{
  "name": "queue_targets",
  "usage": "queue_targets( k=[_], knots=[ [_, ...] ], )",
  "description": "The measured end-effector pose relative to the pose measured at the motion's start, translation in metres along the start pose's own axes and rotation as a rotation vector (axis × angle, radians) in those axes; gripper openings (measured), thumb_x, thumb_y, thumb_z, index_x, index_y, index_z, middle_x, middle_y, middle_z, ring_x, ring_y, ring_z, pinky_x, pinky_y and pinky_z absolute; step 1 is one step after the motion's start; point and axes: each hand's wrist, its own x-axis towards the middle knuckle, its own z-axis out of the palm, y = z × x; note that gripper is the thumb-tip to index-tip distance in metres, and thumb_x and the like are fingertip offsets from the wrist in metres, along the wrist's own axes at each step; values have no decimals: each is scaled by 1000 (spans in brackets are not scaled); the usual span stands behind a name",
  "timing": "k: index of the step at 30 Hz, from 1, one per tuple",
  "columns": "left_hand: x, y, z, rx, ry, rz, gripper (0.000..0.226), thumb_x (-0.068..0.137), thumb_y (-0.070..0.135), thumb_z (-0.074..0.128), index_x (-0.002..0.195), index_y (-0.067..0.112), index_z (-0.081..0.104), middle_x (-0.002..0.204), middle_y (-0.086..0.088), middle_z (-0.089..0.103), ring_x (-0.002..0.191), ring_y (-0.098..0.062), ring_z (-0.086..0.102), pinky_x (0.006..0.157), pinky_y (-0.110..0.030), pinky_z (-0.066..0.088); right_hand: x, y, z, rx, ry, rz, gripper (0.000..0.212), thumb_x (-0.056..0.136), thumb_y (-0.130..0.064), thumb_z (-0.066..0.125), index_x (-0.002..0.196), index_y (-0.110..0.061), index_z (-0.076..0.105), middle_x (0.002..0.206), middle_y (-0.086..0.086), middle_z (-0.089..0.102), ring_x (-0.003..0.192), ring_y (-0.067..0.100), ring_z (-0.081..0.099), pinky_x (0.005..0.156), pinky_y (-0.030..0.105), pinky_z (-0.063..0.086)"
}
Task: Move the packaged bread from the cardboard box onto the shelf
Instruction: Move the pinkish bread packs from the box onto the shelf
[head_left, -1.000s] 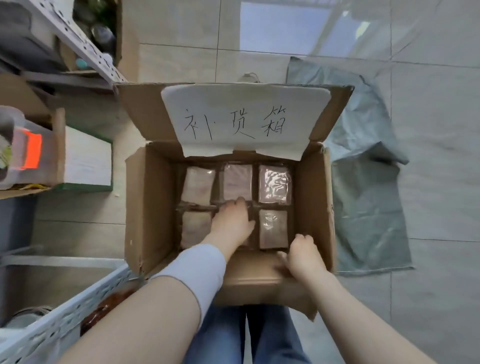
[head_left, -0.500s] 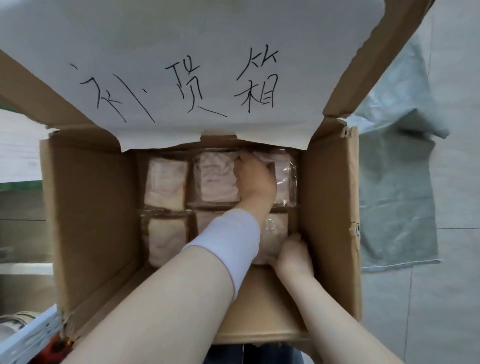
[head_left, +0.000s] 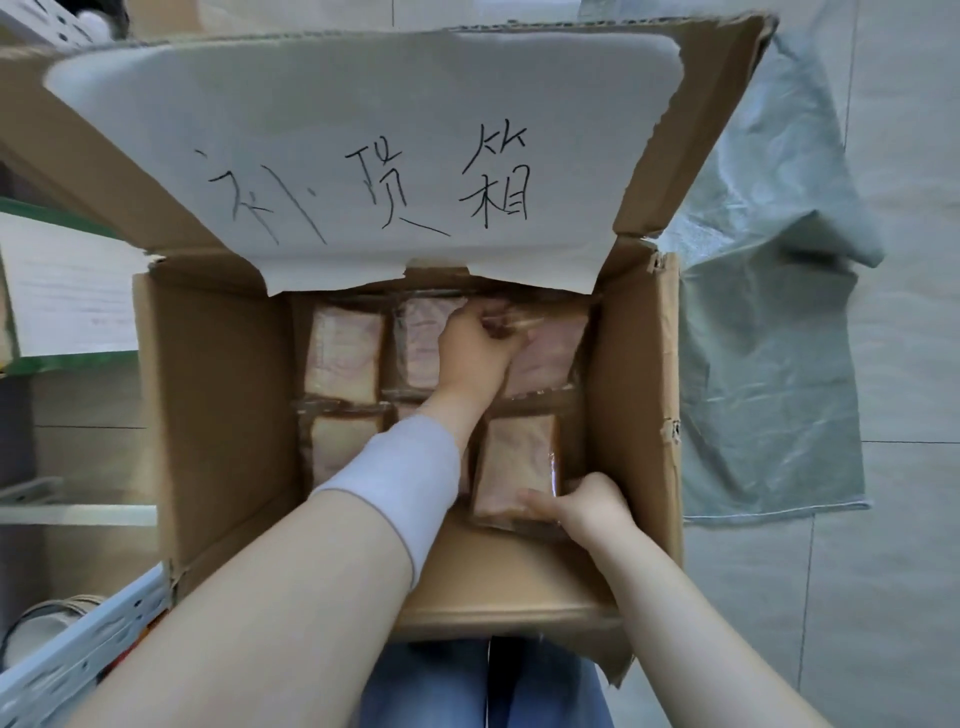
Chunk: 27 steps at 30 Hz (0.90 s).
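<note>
Left hand (head_left: 478, 345) pinches far bread pack (head_left: 553, 356); right hand (head_left: 589, 506) grips near bread pack (head_left: 514, 460) edge by box (head_left: 634, 395) wall.

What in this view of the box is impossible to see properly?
Head view only:
Near middle packet: mostly hidden under the sleeve.
Far row's back edge: covered by the paper sheet.
Shelf rail: cut off by the frame's left edge.
Any lower layer: hidden beneath the top packets.
</note>
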Motion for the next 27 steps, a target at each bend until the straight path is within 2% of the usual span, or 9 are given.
queue_targets(
  k=[4, 7, 9, 11, 13, 16, 20, 24, 27],
  knots=[
    [-36, 6, -32, -79, 57, 82, 29, 72, 14, 76, 92, 21, 57, 103, -1, 60, 88, -4, 53, 69, -5, 36, -32, 0, -11, 107, 23, -21, 58, 67, -42, 79, 107, -2, 65, 94, 8, 67, 86, 24, 64, 84, 33, 49],
    [-74, 12, -69, -172, 128, 97, 30, 72, 14, 76, 91, 21, 55, 89, 11, 60, 79, 7, 52, 64, 2, 38, -68, 3, -23, 224, 33, -47, 57, 68, -35, 81, 110, -3, 62, 104, 10, 70, 88, 27, 69, 89, 32, 50],
    [-106, 17, -96, -222, 182, 107, 29, 72, 12, 76, 93, 19, 56, 84, 16, 59, 79, 7, 54, 64, 2, 40, -98, 6, -31, 233, 43, -95, 51, 68, -31, 82, 103, 1, 64, 104, 15, 70, 91, 32, 68, 93, 39, 51],
    [-142, 23, -124, -264, 269, 113, 29, 73, 12, 76, 96, 18, 59, 87, 13, 61, 81, 4, 56, 65, 1, 41, -132, 12, -38, 224, 47, -155, 33, 68, -27, 82, 85, -4, 66, 94, 14, 69, 77, 27, 66, 86, 39, 52],
    [-183, 27, -152, -303, 366, 104, 29, 74, 16, 75, 99, 19, 60, 93, 8, 62, 82, 5, 56, 64, 2, 41, -167, 19, -43, 198, 59, -229, 26, 68, -24, 82, 81, -8, 66, 91, 13, 69, 75, 26, 65, 85, 39, 55],
    [-252, 31, -188, -373, 484, 87, 30, 76, 28, 73, 102, 24, 58, 99, 10, 61, 84, 6, 55, 61, -3, 42, -219, 36, -47, 146, 77, -346, 35, 66, -24, 83, 93, -8, 68, 97, 11, 70, 91, 29, 67, 89, 43, 54],
    [-360, 28, -239, -424, 687, 152, 30, 75, 36, 73, 99, 29, 57, 92, 16, 62, 82, 7, 57, 59, -4, 45, -286, 58, -39, 111, 41, -542, 48, 63, -27, 84, 103, -6, 67, 98, 8, 69, 91, 25, 67, 87, 43, 55],
    [-472, 20, -292, -504, 854, 276, 24, 67, 39, 76, 85, 34, 60, 82, 19, 64, 75, 8, 60, 68, -10, 47, -359, 78, -16, 56, -35, -743, 26, 64, -28, 82, 84, -18, 69, 85, -2, 70, 77, 14, 70, 67, 27, 59],
    [-557, 13, -329, -542, 954, 320, 30, 60, 45, 75, 82, 32, 62, 78, 16, 67, 73, 4, 62, 70, -16, 51, -421, 89, 11, -1, -126, -886, 21, 65, -25, 80, 81, -19, 69, 79, -2, 71, 66, 9, 71, 56, 18, 57]
  ],
)
